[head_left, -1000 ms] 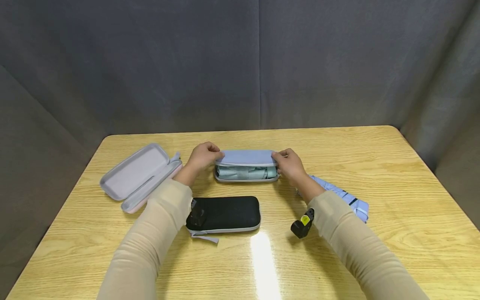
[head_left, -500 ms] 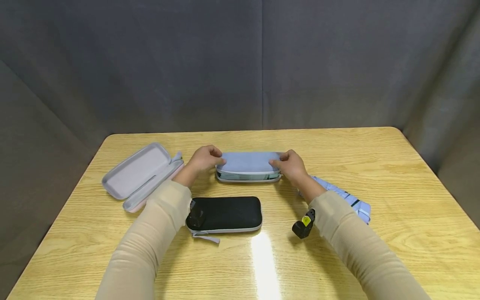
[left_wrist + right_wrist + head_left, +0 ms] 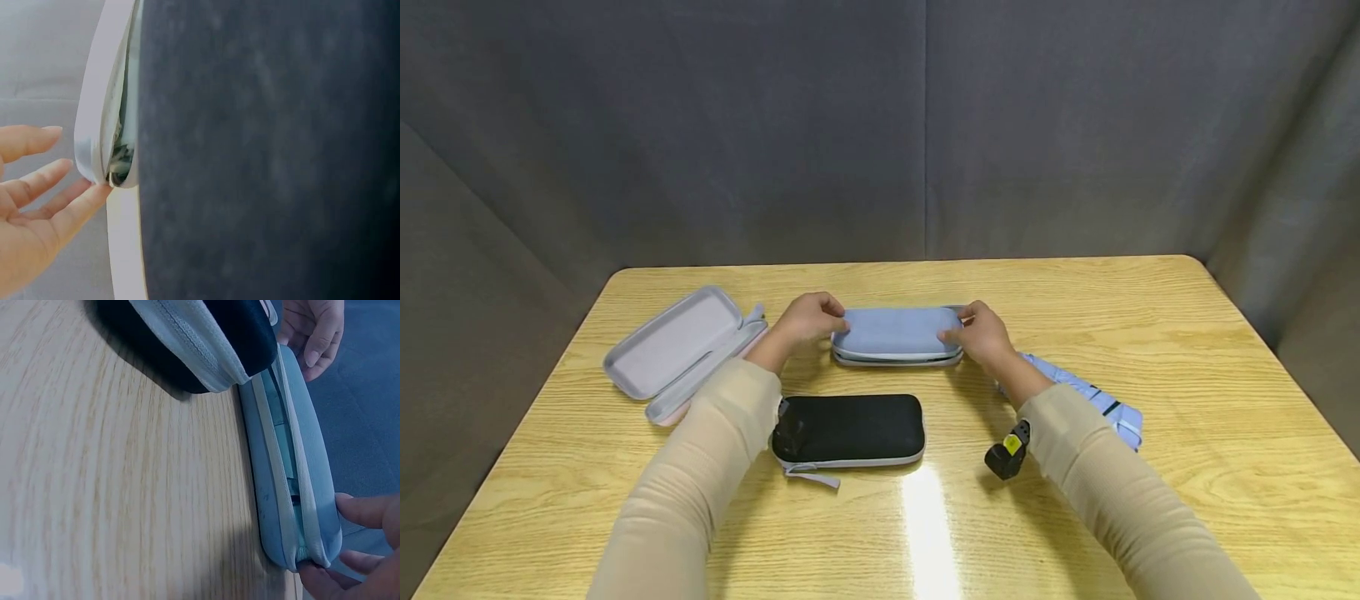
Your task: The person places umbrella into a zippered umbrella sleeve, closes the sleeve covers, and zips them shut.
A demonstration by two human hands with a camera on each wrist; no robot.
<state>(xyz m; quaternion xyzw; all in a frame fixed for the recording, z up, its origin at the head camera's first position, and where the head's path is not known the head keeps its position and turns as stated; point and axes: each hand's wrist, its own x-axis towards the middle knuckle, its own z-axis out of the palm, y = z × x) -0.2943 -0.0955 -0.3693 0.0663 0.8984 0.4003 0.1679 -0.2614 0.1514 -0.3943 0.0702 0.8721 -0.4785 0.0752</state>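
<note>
Closing the blue case [image 3: 895,331] looks to us like the step in hand. It lies near the far side of the table [image 3: 1112,308], level, with the lid almost down on the base. A narrow gap runs along the front, and through it we can see a folded green bundle [image 3: 284,447] inside.

Our left hand [image 3: 807,317] has its fingers fairly straight and spread, fingertips touching the case at its left end; that is a light touch rather than a firm hold. Our right hand [image 3: 985,331] holds the other end between thumb and fingers, the thumb on the lid and a fingertip at the rim corner. How hard either one presses, we cannot tell.

The next move, as we judge it, calls for pressing both ends down evenly until the pale edges meet, keeping the green bundle clear of them. A zip would then need one hand to steady the case and the other to pinch the pull, which we cannot make out from here.

Closer to us lies a black case [image 3: 853,429], shut, its strap [image 3: 812,477] at the front left. An open pink-and-grey case [image 3: 673,342] sits to the left, and a blue bundle [image 3: 1086,392] lies partly behind our right forearm.
</note>
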